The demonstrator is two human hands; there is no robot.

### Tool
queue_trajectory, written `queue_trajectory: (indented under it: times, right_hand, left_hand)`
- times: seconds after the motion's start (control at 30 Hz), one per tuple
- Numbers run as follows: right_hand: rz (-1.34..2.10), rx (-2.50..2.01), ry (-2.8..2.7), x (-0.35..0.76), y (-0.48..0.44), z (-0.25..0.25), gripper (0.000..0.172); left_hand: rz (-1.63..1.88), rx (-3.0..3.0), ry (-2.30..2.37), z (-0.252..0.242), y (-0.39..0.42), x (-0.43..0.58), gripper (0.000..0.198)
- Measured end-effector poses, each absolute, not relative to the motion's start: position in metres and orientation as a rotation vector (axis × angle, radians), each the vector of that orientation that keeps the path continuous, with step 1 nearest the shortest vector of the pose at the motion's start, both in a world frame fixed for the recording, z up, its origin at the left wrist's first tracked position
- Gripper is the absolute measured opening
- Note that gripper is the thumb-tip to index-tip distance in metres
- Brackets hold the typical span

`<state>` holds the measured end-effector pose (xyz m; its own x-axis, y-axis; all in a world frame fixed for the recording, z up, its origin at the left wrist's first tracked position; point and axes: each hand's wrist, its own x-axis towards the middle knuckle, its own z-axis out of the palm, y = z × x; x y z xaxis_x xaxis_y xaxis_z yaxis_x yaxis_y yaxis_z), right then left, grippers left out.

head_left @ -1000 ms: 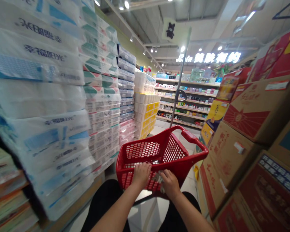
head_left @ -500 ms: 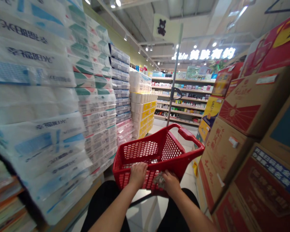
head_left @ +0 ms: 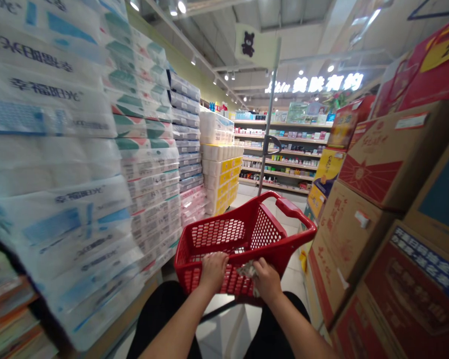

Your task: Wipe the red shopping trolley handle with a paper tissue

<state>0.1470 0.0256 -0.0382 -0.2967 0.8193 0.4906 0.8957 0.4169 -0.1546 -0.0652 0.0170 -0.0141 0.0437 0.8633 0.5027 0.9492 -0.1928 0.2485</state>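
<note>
A red plastic shopping cart (head_left: 217, 233) stands right in front of me, its handle pointing to the far right. My left hand (head_left: 214, 269) is closed over the near top rim of its basket. Against the basket's near side, my right hand (head_left: 266, 280) is closed on a crumpled greyish cloth (head_left: 248, 269). Part of the cloth sticks out to the left of the fingers, and the rest is hidden under the hand. A grey pole (head_left: 269, 119) with a pale bear flag (head_left: 257, 45) rises behind the cart.
Tall stacks of wrapped tissue packs (head_left: 75, 199) line the left side. Piled cardboard cartons (head_left: 359, 209) stand close on the right. Beyond the cart, shelves of small bottles and boxes (head_left: 284, 149) cross the back. White floor tiles (head_left: 243, 199) run between.
My right hand has shifted slightly up along the cart's near side, and the cloth has moved with it. The left hand stays on the rim, and the cart has not moved.
</note>
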Motion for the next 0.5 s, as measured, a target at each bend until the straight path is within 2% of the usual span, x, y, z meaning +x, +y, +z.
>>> queue_trajectory:
  times: [0.5]
  right_hand:
    - [-0.083,-1.575,-2.198,0.1571,0.0229,-0.0346,0.031]
  left_hand:
    - [-0.866,-2.149,-1.899,-0.0167,0.0168,-0.0656,0.031]
